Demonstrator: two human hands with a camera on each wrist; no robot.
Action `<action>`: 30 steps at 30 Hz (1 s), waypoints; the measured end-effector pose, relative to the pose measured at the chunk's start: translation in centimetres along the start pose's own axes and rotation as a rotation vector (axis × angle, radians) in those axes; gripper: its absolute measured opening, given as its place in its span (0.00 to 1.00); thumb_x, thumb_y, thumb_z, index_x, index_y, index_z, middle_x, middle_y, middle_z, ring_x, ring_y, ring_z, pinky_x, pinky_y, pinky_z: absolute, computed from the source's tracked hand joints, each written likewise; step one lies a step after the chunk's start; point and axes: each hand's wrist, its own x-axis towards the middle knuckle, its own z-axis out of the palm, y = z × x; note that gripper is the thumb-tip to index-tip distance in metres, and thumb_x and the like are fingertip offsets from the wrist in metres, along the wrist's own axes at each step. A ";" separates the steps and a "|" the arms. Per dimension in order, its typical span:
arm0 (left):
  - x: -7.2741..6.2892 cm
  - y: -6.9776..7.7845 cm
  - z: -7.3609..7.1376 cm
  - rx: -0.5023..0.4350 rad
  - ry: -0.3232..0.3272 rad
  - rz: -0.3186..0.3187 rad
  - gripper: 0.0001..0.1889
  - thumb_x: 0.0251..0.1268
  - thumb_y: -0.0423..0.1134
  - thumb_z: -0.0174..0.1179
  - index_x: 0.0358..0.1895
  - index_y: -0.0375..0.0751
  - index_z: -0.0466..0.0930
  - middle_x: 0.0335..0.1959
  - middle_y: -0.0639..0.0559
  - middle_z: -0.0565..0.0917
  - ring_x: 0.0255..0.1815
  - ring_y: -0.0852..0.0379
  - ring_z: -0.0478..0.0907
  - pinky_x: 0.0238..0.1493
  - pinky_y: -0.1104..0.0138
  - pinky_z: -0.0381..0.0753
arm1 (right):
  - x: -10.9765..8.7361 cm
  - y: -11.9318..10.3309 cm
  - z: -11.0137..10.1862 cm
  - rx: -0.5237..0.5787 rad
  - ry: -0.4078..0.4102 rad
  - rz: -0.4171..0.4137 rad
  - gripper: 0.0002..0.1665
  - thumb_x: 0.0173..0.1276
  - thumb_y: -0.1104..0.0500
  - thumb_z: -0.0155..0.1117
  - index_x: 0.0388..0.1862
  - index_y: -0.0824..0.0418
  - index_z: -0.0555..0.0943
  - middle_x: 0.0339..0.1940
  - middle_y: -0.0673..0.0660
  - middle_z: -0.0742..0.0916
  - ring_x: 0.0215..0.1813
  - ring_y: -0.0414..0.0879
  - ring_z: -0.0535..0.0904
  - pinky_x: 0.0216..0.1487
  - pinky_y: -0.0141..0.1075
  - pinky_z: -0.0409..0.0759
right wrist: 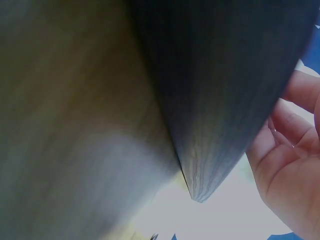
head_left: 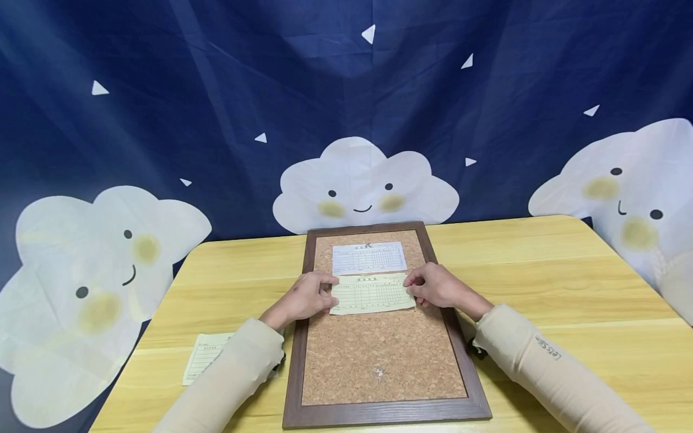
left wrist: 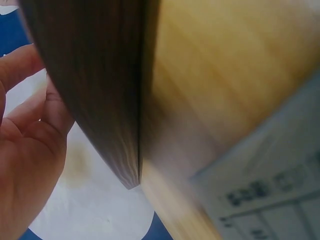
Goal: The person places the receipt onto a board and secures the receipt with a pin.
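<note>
A pale yellow printed form (head_left: 372, 294) lies across the cork board (head_left: 346, 352), just below a white printed form (head_left: 368, 260). My left hand (head_left: 308, 294) pinches the yellow form's left edge between thumb and fingers. At its right edge, my right hand (head_left: 437, 286) pinches the paper the same way. In the left wrist view my left hand (left wrist: 32, 145) shows beside the board's dark wooden frame (left wrist: 100, 95), which hides the fingertips. The right wrist view has my right hand (right wrist: 292, 160) partly behind the frame's other side (right wrist: 215, 100).
A small dark object (head_left: 369, 245) sits at the white form's top edge. Small clear and whitish bits (head_left: 379, 373) lie low on the cork. Another yellowish form (head_left: 208, 355) is on the wooden table (head_left: 563, 282), partly under my left sleeve. A blue cloud-patterned curtain (head_left: 325, 78) hangs behind.
</note>
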 end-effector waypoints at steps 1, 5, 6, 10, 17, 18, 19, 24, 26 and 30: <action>0.0 0.0 0.0 0.005 0.003 -0.001 0.24 0.59 0.27 0.68 0.61 0.28 0.79 0.62 0.37 0.75 0.22 0.62 0.79 0.49 0.61 0.79 | 0.0 0.0 0.0 -0.002 -0.001 0.001 0.05 0.69 0.72 0.62 0.40 0.70 0.84 0.24 0.54 0.82 0.23 0.42 0.78 0.26 0.36 0.82; 0.1 0.2 0.1 0.023 0.005 -0.012 0.24 0.59 0.26 0.67 0.61 0.28 0.78 0.65 0.36 0.74 0.23 0.63 0.79 0.45 0.64 0.79 | 0.0 -0.1 0.0 -0.003 0.000 0.006 0.05 0.69 0.72 0.62 0.40 0.70 0.84 0.23 0.54 0.82 0.23 0.42 0.78 0.26 0.36 0.82; 0.1 0.3 0.1 0.024 0.003 -0.016 0.25 0.59 0.26 0.67 0.61 0.27 0.78 0.66 0.36 0.73 0.23 0.63 0.79 0.43 0.65 0.79 | 0.0 -0.1 0.0 -0.003 -0.001 0.009 0.05 0.69 0.72 0.62 0.39 0.70 0.84 0.23 0.54 0.82 0.23 0.42 0.78 0.26 0.36 0.82; 0.2 0.5 0.1 0.010 -0.015 -0.038 0.25 0.60 0.24 0.65 0.63 0.26 0.76 0.68 0.34 0.70 0.22 0.62 0.79 0.32 0.69 0.80 | 0.0 -0.2 0.0 -0.002 -0.001 0.017 0.05 0.68 0.72 0.62 0.39 0.70 0.84 0.23 0.54 0.81 0.23 0.42 0.78 0.26 0.36 0.82; 0.2 0.8 0.1 0.005 -0.035 -0.056 0.25 0.62 0.24 0.64 0.63 0.26 0.75 0.68 0.33 0.69 0.20 0.61 0.79 0.25 0.70 0.78 | 0.0 -0.3 0.0 -0.012 0.004 0.021 0.05 0.68 0.72 0.62 0.38 0.69 0.84 0.22 0.54 0.81 0.23 0.42 0.78 0.26 0.36 0.82; 0.2 0.9 0.1 0.012 -0.035 -0.054 0.25 0.62 0.24 0.64 0.63 0.26 0.75 0.68 0.33 0.69 0.20 0.62 0.79 0.26 0.70 0.78 | 0.0 -0.3 0.0 -0.013 0.004 0.021 0.05 0.68 0.72 0.62 0.38 0.69 0.84 0.22 0.54 0.81 0.23 0.42 0.78 0.26 0.36 0.82; 0.2 0.9 0.1 0.019 -0.034 -0.049 0.25 0.61 0.24 0.64 0.63 0.26 0.75 0.68 0.33 0.69 0.20 0.62 0.79 0.26 0.70 0.79 | 0.0 -0.3 0.0 -0.013 0.004 0.022 0.05 0.68 0.72 0.62 0.38 0.69 0.84 0.22 0.54 0.81 0.23 0.42 0.78 0.26 0.36 0.82; 0.4 1.1 0.1 0.082 -0.027 -0.045 0.25 0.60 0.24 0.65 0.62 0.25 0.76 0.65 0.34 0.71 0.22 0.62 0.78 0.35 0.68 0.80 | -0.1 -0.4 0.0 -0.012 0.003 0.026 0.05 0.68 0.72 0.62 0.38 0.69 0.84 0.22 0.54 0.81 0.23 0.42 0.78 0.26 0.36 0.82; 0.4 1.1 0.1 0.100 -0.024 -0.052 0.25 0.59 0.24 0.66 0.62 0.26 0.77 0.65 0.34 0.72 0.24 0.61 0.79 0.38 0.66 0.80 | -0.1 -0.4 0.0 -0.012 0.002 0.023 0.05 0.68 0.72 0.62 0.38 0.69 0.84 0.22 0.54 0.81 0.23 0.42 0.78 0.26 0.36 0.82; 0.4 1.3 0.1 0.110 -0.019 -0.064 0.25 0.58 0.25 0.68 0.61 0.26 0.78 0.66 0.35 0.71 0.32 0.59 0.79 0.41 0.65 0.80 | 0.0 -0.3 0.0 -0.018 0.005 0.016 0.05 0.67 0.72 0.62 0.39 0.69 0.84 0.22 0.54 0.81 0.22 0.42 0.78 0.26 0.36 0.81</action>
